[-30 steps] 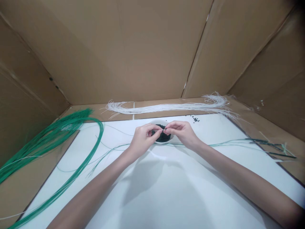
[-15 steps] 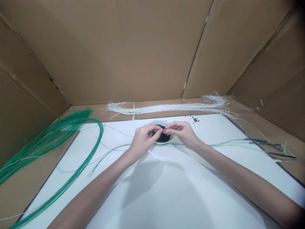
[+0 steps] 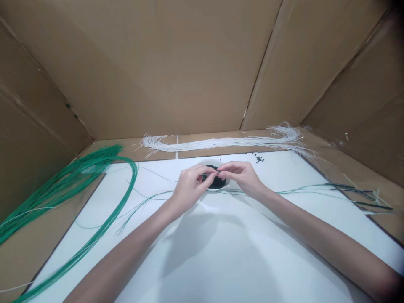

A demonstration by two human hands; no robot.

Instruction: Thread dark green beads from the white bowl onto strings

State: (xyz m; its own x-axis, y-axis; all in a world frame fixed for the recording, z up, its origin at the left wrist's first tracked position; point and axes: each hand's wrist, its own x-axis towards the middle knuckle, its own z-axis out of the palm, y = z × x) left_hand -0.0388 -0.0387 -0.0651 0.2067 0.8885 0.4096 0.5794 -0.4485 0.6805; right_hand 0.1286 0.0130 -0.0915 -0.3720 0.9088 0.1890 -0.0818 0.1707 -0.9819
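Brown cardboard walls (image 3: 176,67) are rising behind and to both sides of a white bench (image 3: 221,265), whose dark edge is meeting a strip of cardboard at the back. A big green bundle (image 3: 59,191) of fine strands is sprawling along the left side, partly over cardboard, with one thick loop curving across the bench's left corner and a few pale strands mixed in. The left forearm (image 3: 126,248) and right forearm (image 3: 322,235) are reaching in from the lower corners, and a soft shadow is falling on the bench between them. A long white bundle (image 3: 221,144) is stretching across the back strip, its frayed ends bending backward. Thin green strands (image 3: 299,188) are running sideways beneath the wrists, ending at the right in several dark, stiff-looking lengths (image 3: 374,205) near the bench's edge. The left hand (image 3: 189,185) and right hand (image 3: 244,176) are meeting above a small white bowl (image 3: 216,160), close to its front half. Inside it a heap of tiny black beads (image 3: 218,183) is showing between and below the fingers. A small scatter of loose beads (image 3: 259,158) is lying behind the right hand. Smallest of all, a thin strand (image 3: 217,173) is spanning the hands over the bowl; the fingers of each are pinching it, thumb against forefinger, and whether a bead is sitting on it is too small to tell.
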